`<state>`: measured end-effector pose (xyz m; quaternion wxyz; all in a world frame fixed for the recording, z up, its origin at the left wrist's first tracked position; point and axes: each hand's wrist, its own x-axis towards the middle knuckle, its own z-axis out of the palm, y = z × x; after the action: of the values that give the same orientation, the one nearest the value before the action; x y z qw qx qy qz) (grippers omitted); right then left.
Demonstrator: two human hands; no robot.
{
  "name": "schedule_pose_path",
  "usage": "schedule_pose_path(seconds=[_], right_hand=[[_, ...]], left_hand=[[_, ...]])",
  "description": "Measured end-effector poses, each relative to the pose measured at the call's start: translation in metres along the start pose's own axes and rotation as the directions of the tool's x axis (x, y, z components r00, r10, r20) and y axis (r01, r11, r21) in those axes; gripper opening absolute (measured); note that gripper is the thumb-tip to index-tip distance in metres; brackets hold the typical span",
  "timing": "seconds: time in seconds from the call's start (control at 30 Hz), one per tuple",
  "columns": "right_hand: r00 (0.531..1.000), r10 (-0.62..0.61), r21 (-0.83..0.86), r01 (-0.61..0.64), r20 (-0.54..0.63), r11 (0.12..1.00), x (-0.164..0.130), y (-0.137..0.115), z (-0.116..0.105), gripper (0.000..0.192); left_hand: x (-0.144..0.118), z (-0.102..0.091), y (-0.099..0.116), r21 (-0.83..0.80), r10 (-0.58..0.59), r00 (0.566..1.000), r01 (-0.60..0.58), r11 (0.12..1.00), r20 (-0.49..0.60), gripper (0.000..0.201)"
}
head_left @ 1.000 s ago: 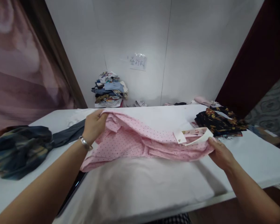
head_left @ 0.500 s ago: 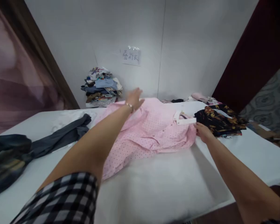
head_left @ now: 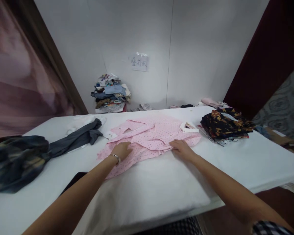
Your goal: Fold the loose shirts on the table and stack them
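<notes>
A pink shirt (head_left: 165, 125) with small dark dots and a white collar lies spread and wrinkled on a white-covered table (head_left: 235, 166). The collar (head_left: 189, 130) is on the right, and a white cuff (head_left: 110, 135) shows on the left. My left hand (head_left: 122, 150), with a bracelet at the wrist, rests on the shirt's lower left part, fingers stretched over the cloth. On the shirt's near edge, below the collar, lies my right hand (head_left: 182, 149), its fingers extended to the left. The undersides of both hands are hidden.
Dark grey cloth (head_left: 75, 138) and a camouflage-like garment (head_left: 17, 160) lie at left. A folded black floral pile (head_left: 226, 125) sits at right. Behind the table rises a clothes stack (head_left: 111, 93), below a paper sign (head_left: 140, 62) on the wall.
My left hand has come back from the shirt's far side to its near left part. My right hand has left the collar end and moved left. The shirt lies flatter.
</notes>
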<state>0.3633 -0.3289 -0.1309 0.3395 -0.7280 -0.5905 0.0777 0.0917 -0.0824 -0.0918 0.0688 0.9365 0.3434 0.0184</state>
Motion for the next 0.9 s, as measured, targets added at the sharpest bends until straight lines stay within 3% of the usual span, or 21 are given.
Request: schedule_pose_path(seconds=[0.07, 0.17, 0.23, 0.33, 0.47, 0.53, 0.57, 0.63, 0.7, 0.8, 0.9], right_hand=[[1.0, 0.021, -0.005, -0.021, -0.015, 1.0, 0.008, -0.003, 0.005, 0.027], [0.984, 0.053, 0.126, -0.032, -0.169, 0.991, 0.006, -0.001, -0.004, 0.021], [0.954, 0.066, 0.216, -0.001, -0.292, 0.976, -0.01, 0.002, -0.02, 0.019], [0.916, 0.122, 0.255, -0.022, -0.383, 0.967, -0.05, 0.009, -0.046, 0.022], [0.935, 0.256, 0.271, -0.187, -0.246, 0.944, -0.11, 0.017, -0.058, 0.024], [0.955, 0.247, 0.23, -0.207, -0.164, 0.951, -0.128, 0.019, -0.053, 0.021], [0.961, 0.232, 0.192, -0.202, -0.15, 0.96, -0.134, 0.019, -0.049, 0.021], [0.968, 0.198, 0.082, -0.187, -0.152, 0.979, -0.14, 0.019, -0.04, 0.028], [0.977, 0.144, -0.046, -0.153, -0.158, 0.987, -0.143, 0.015, -0.034, 0.039], [0.987, -0.015, -0.197, -0.018, -0.161, 0.98, -0.146, -0.001, -0.024, 0.049], [0.986, -0.125, -0.223, 0.098, -0.109, 0.97, -0.143, -0.034, -0.012, 0.06]], left_hand=[[-0.004, 0.001, 0.003, -0.007, -0.017, 0.999, 0.017, 1.0, -0.029, 0.03], [-0.014, -0.007, 0.011, -0.016, 0.015, 0.994, -0.017, 1.0, -0.105, 0.031], [-0.029, -0.016, 0.02, -0.046, 0.123, 0.97, -0.136, 0.99, -0.208, 0.03], [-0.064, -0.023, 0.044, -0.074, 0.368, 0.886, -0.403, 0.912, -0.282, 0.031], [-0.117, -0.002, 0.077, -0.065, 0.637, 0.769, -0.639, 0.767, -0.051, 0.028], [-0.133, 0.015, 0.086, -0.059, 0.718, 0.694, -0.716, 0.696, 0.048, 0.016], [-0.138, 0.022, 0.087, -0.054, 0.733, 0.676, -0.731, 0.68, 0.071, 0.012], [-0.142, 0.029, 0.087, -0.04, 0.715, 0.694, -0.714, 0.699, 0.082, 0.01], [-0.141, 0.024, 0.086, -0.049, 0.665, 0.744, -0.663, 0.747, 0.058, 0.014], [-0.143, -0.001, 0.089, -0.218, 0.578, 0.815, -0.572, 0.791, -0.039, 0.021], [-0.147, -0.026, 0.106, -0.472, 0.462, 0.881, -0.453, 0.756, -0.106, 0.02]])
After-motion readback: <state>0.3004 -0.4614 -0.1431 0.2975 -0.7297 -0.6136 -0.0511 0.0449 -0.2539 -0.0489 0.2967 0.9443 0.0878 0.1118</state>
